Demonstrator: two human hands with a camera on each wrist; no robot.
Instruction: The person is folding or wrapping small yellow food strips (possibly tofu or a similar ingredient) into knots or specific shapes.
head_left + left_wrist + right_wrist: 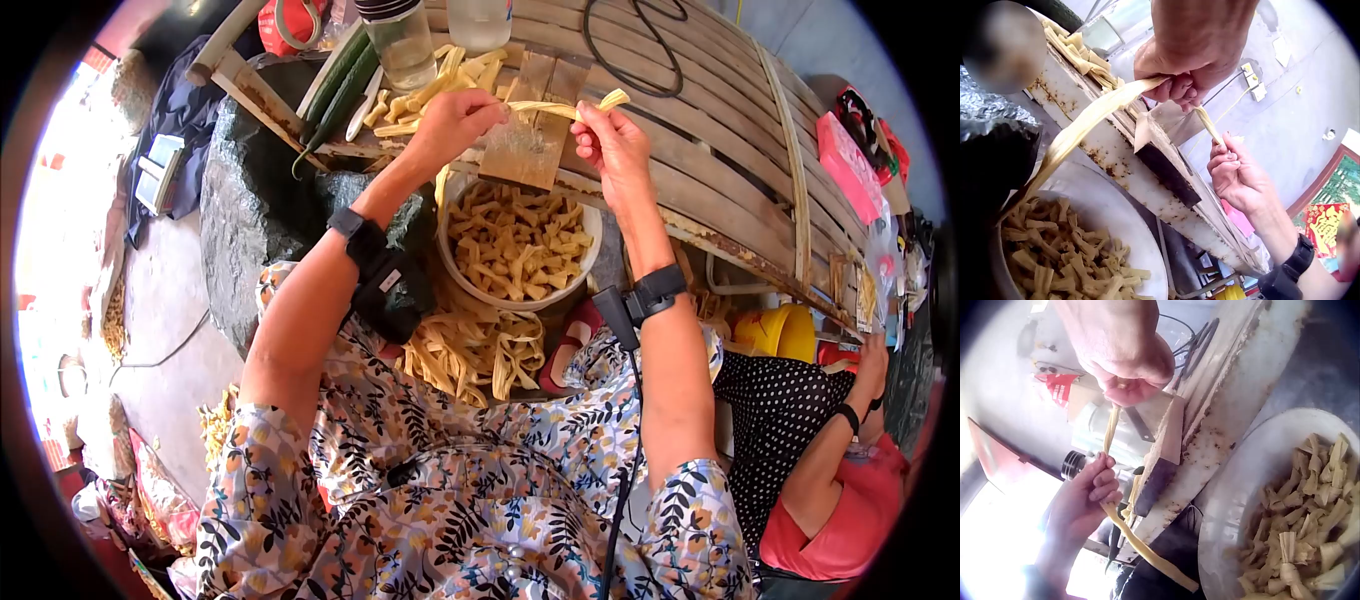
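Observation:
A long, pale-yellow, flat strip (540, 107) stretches between both hands above the small wooden board (530, 140). My left hand (458, 122) pinches it partway along; in the left wrist view the strip's tail (1088, 119) hangs from that hand toward the bowl. With thumb and fingers, my right hand (615, 140) grips the other end, a short tip poking out above. Below the hands stands a white bowl (447, 245) full of knotted strip pieces (520, 240). Long loose strips (470, 350) lie heaped in front of the lap.
The slatted bamboo bench (720, 120) carries more yellow pieces (465, 75), green cucumbers (345, 85), a lidded jar (400, 55) and a black cable (665, 70). Dark rock (245, 210) stands at left. Another person (835, 490) sits at right near a yellow bucket (785, 330).

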